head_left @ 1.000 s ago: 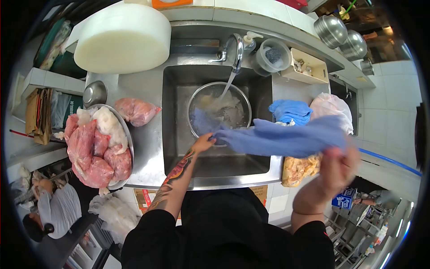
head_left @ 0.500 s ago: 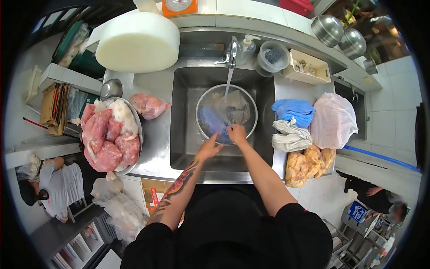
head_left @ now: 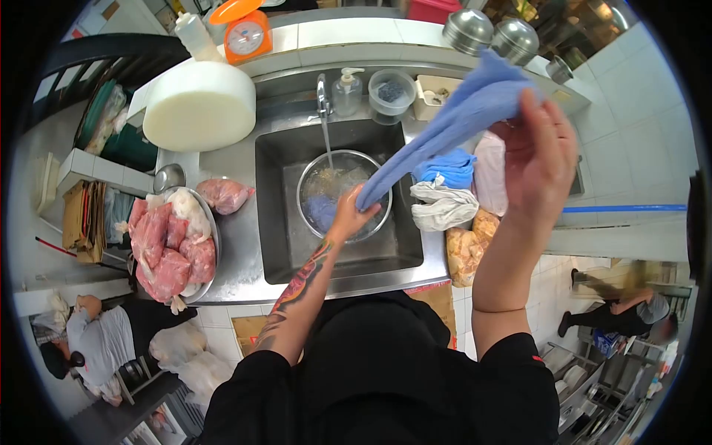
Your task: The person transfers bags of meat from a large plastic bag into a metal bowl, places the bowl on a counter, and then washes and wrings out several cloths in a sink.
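Note:
A wet blue cloth (head_left: 430,137) is stretched on a slant between my two hands. My left hand (head_left: 348,213) is closed round its lower end, over the right side of a metal bowl (head_left: 300,194) in the sink. High on the right, my right hand (head_left: 545,148) grips the upper end, close to the camera. Water runs from the faucet (head_left: 322,96) into the bowl, where more blue cloth (head_left: 321,212) lies under cloudy water. Right of the sink lie a folded blue cloth (head_left: 449,166) and a wrung whitish cloth (head_left: 445,206).
A tray (head_left: 213,252) heaped with bagged raw meat (head_left: 159,241) stands left, beside a thick white round block (head_left: 200,107). Behind the sink are a soap bottle (head_left: 347,93) and a plastic tub (head_left: 391,96). Bagged brownish food (head_left: 466,252) sits right. Two people are farther off.
The blue cloth has come up out of the bowl. My right hand has risen far up and right with one end; my left hand has stayed low near the bowl. The view has shifted.

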Available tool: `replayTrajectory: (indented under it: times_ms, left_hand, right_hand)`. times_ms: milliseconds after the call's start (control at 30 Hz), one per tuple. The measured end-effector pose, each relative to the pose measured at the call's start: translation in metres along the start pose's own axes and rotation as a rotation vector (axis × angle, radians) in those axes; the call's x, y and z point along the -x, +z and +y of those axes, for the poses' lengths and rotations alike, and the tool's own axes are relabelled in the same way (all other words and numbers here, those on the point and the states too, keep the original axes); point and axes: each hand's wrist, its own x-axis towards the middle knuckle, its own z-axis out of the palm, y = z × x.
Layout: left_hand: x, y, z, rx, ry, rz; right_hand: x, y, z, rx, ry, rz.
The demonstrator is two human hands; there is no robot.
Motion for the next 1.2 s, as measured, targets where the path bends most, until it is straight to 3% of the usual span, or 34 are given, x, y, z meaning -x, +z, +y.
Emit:
replayTrajectory:
  times_ms: [67, 100, 167, 233, 333, 400, 433, 467, 500, 567, 633, 767, 833, 867, 900, 933, 967, 1033, 1067, 1133, 1167, 1200]
  left_hand:
    - [-0.013, -0.006, 0.000, 0.019, -0.080, -0.242]
    - [-0.019, -0.013, -0.004, 0.014, -0.070, -0.245]
    - [-0.025, -0.035, -0.010, 0.019, -0.255, -0.252]
    - [-0.023, -0.064, -0.006, -0.011, -0.272, -0.216]
    - [-0.028, -0.081, 0.045, -0.013, -0.349, -0.185]
    - [-0.032, -0.076, 0.072, 0.110, -0.357, -0.163]
    - [-0.034, -0.077, 0.075, 0.098, -0.352, -0.159]
    - [-0.037, -0.078, 0.076, 0.168, -0.363, -0.150]
    - [-0.040, -0.080, 0.079, 0.238, -0.375, -0.141]
    - [-0.042, -0.092, 0.096, 0.355, -0.390, -0.138]
    - [-0.043, -0.100, 0.114, 0.487, -0.406, -0.136]
    - [-0.038, -0.105, 0.129, 0.630, -0.288, -0.137]
    - [-0.031, -0.108, 0.134, 0.708, -0.248, -0.106]
    - [-0.025, -0.115, 0.137, 0.898, -0.253, 0.089]
    - [-0.018, -0.124, 0.137, 1.086, -0.259, 0.287]
    - [-0.008, -0.139, 0.099, 1.258, -0.247, 0.282]
    - [-0.002, -0.136, 0.073, 1.269, -0.244, 0.280]
    - [0.012, -0.131, 0.034, 1.409, -0.540, 0.549]
    - [0.019, -0.112, 0.025, 1.323, -0.653, 0.558]
    - [0.030, -0.066, 0.002, 1.323, -0.816, 0.529]
    - [0.030, -0.047, 0.004, 1.330, -0.813, 0.530]
    - [0.028, -0.030, 0.007, 1.543, -0.691, 0.392]
  right_hand:
    - [-0.004, -0.029, -0.010, -0.037, -0.015, 0.081]
    - [0.000, -0.038, -0.005, -0.039, -0.026, 0.083]
    - [0.013, -0.061, 0.024, 0.055, 0.104, 0.245]
    - [0.046, -0.102, 0.083, 0.580, 0.220, 0.140]
    - [0.110, -0.118, 0.208, 0.860, 0.332, 0.031]
    - [0.143, -0.123, 0.284, 0.883, 0.306, -0.002]
    - [0.156, -0.125, 0.315, 0.899, 0.392, -0.013]
    - [0.165, -0.128, 0.344, 0.951, 0.428, -0.114]
    - [0.169, -0.124, 0.357, 0.987, 0.624, -0.233]
    - [0.181, -0.119, 0.398, 0.822, 0.675, -0.367]
    - [0.182, -0.091, 0.405, 0.778, 0.076, -0.210]
    - [0.133, -0.030, 0.338, 0.638, 0.066, -0.429]
    - [0.110, -0.022, 0.323, 0.110, 0.778, -0.686]
    - [0.106, -0.021, 0.327, 0.118, 0.775, -0.685]
    - [0.104, -0.020, 0.333, 0.102, 0.735, -0.534]
    - [0.102, -0.018, 0.337, 0.087, 0.692, -0.386]
    - [0.101, -0.010, 0.334, 0.098, 0.692, -0.386]
    - [0.104, 0.020, 0.313, 0.015, 0.297, 0.012]
    - [0.104, 0.035, 0.300, 0.166, 0.272, 0.071]
    - [0.111, 0.052, 0.290, 0.064, 0.349, 0.028]
    - [0.116, 0.058, 0.289, -0.043, 0.430, -0.008]
    - [0.119, 0.062, 0.289, 0.076, 0.309, -0.020]
